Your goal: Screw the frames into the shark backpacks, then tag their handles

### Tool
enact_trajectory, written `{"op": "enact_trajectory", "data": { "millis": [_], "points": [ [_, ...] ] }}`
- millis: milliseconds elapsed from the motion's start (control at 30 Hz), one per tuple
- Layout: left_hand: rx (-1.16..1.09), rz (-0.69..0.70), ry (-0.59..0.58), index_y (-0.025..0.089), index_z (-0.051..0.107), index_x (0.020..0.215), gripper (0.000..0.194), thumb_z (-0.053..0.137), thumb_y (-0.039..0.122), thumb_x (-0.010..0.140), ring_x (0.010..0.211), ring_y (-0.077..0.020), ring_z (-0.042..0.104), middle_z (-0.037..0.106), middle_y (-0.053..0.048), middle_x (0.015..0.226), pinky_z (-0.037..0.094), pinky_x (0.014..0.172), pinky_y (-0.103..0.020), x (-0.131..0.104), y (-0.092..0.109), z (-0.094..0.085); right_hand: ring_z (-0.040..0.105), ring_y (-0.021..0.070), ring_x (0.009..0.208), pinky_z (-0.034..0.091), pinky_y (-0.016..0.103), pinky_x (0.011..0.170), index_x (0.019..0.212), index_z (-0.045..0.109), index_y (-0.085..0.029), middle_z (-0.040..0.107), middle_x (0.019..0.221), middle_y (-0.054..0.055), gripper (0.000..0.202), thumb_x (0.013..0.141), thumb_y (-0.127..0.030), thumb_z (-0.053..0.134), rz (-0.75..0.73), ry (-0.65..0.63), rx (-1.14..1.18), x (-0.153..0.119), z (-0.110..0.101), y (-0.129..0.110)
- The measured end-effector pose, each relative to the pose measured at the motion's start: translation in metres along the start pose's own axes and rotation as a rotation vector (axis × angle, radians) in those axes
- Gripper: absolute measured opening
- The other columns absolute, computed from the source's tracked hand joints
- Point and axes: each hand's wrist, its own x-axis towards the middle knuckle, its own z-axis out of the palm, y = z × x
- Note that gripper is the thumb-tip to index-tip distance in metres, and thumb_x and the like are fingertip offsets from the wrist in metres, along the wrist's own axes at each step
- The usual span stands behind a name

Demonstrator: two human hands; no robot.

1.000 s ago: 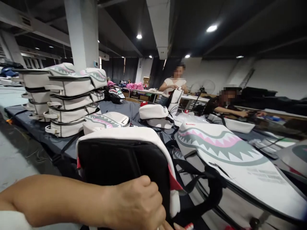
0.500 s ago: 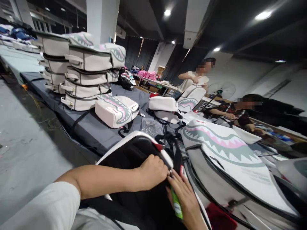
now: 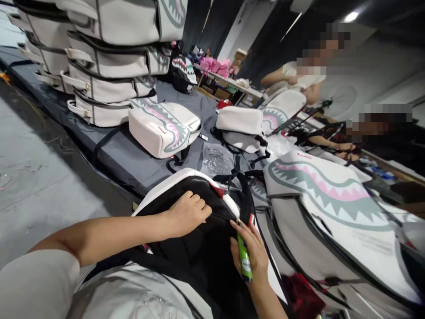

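On my lap lies a white backpack (image 3: 156,190) with its black padded side (image 3: 195,261) facing up. My left hand (image 3: 190,213) is closed in a fist just above the black padding, and whatever it may hold is hidden. In my right hand (image 3: 254,248) is a slim green tool (image 3: 245,261) with a white label. Its dark tip points at the backpack's white edge, beside a red tag (image 3: 251,219). The fingers of that hand reach along the edge, and the tool's exact kind is unclear.
Stacked white backpacks (image 3: 109,62) stand on the grey-covered table at left. A shark-mouth backpack (image 3: 159,126), a clear plastic bag (image 3: 217,159) and another white backpack (image 3: 239,119) lie ahead. A large shark-mouth backpack (image 3: 332,190) is close at right. Two people (image 3: 292,79) work beyond.
My left hand has pulled away from the backpack's edge and my right hand, moving leftward over the black padding. My right hand still holds the green tool. The view has tilted down.
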Motion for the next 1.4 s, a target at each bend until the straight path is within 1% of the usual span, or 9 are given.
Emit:
{"op": "enact_trajectory", "data": {
  "millis": [200,333,467,567,733,900,967,1200,1400],
  "points": [
    [-0.143,0.185,0.042,0.018,0.062,0.087,0.014,0.057,0.028,0.096,0.084,-0.0199,0.061,0.069,-0.003,0.087,0.039,0.07,-0.034,0.005,-0.015,-0.009,0.069,0.0238,0.094,0.055,0.039,0.082,0.135,0.051,-0.021,0.075,0.11,0.01,0.052,0.085,-0.012,0.062,0.054,0.175,0.108,0.032,0.017,-0.038],
    [-0.113,0.142,0.217,0.019,0.063,0.111,0.019,0.06,0.018,0.093,0.124,-0.0255,0.052,0.063,-0.009,0.132,0.036,0.1,-0.04,0.021,-0.032,-0.027,0.065,0.0256,0.101,0.052,0.04,0.083,0.134,0.052,-0.023,0.073,0.11,0.009,0.05,0.086,-0.014,0.06,0.109,0.226,0.127,0.041,0.03,-0.043],
    [-0.113,0.012,-0.131,0.02,0.034,0.15,0.083,0.077,0.032,0.08,0.138,-0.0303,0.039,0.045,-0.015,0.151,0.033,0.105,-0.041,0.055,-0.044,-0.028,0.065,0.0244,0.088,0.05,0.04,0.079,0.129,0.055,-0.023,0.071,0.092,0.006,0.044,0.086,-0.017,0.059,0.17,0.161,0.291,0.041,0.03,-0.045],
    [-0.072,0.009,-0.304,0.019,0.013,0.158,0.102,0.076,0.041,0.08,0.13,-0.0285,0.046,0.049,-0.015,0.148,0.036,0.099,-0.038,0.079,-0.049,-0.011,0.064,0.0254,0.09,0.052,0.043,0.079,0.124,0.057,-0.023,0.068,0.092,0.007,0.04,0.084,-0.016,0.059,0.201,0.113,0.419,0.032,0.03,-0.045],
    [-0.019,0.064,-0.376,0.014,0.005,0.158,0.111,0.075,0.048,0.079,0.135,-0.0299,0.042,0.039,-0.018,0.155,0.033,0.104,-0.04,0.09,-0.047,0.012,0.062,0.0262,0.093,0.053,0.045,0.081,0.125,0.056,-0.023,0.067,0.097,0.009,0.04,0.086,-0.018,0.059,0.219,0.086,0.431,0.017,0.039,-0.032],
    [0.133,0.068,-0.338,0.015,-0.008,0.158,0.14,0.086,0.055,0.062,0.148,-0.0408,0.018,0.014,-0.025,0.163,0.012,0.116,-0.06,0.085,-0.034,0.015,0.062,0.0283,0.097,0.054,0.049,0.085,0.13,0.056,-0.022,0.071,0.101,0.01,0.038,0.095,-0.036,0.051,0.32,0.097,0.572,0.015,0.038,-0.024],
    [0.16,0.067,-0.35,0.016,-0.009,0.158,0.139,0.086,0.054,0.064,0.148,-0.0413,0.019,0.01,-0.025,0.164,0.014,0.116,-0.06,0.084,-0.03,0.016,0.063,0.0284,0.097,0.054,0.049,0.085,0.128,0.057,-0.021,0.071,0.101,0.01,0.038,0.097,-0.042,0.047,0.349,0.101,0.599,0.015,0.037,-0.025],
    [0.17,0.069,-0.371,0.012,0.002,0.159,0.106,0.07,0.045,0.084,0.131,-0.0357,0.042,0.033,-0.022,0.155,0.031,0.107,-0.046,0.084,-0.03,0.018,0.073,0.0248,0.093,0.061,0.04,0.077,0.133,0.046,-0.022,0.068,0.11,0.011,0.04,0.095,-0.034,0.054,0.543,0.096,0.609,0.005,0.045,-0.028],
    [0.142,0.057,-0.372,0.011,0.002,0.159,0.104,0.068,0.043,0.085,0.132,-0.0367,0.041,0.032,-0.022,0.155,0.031,0.106,-0.047,0.085,-0.031,0.02,0.07,0.0274,0.101,0.058,0.046,0.087,0.124,0.06,-0.024,0.072,0.111,0.01,0.035,0.089,-0.021,0.06,0.403,0.017,0.458,0.01,0.029,-0.018]
  ]
}}
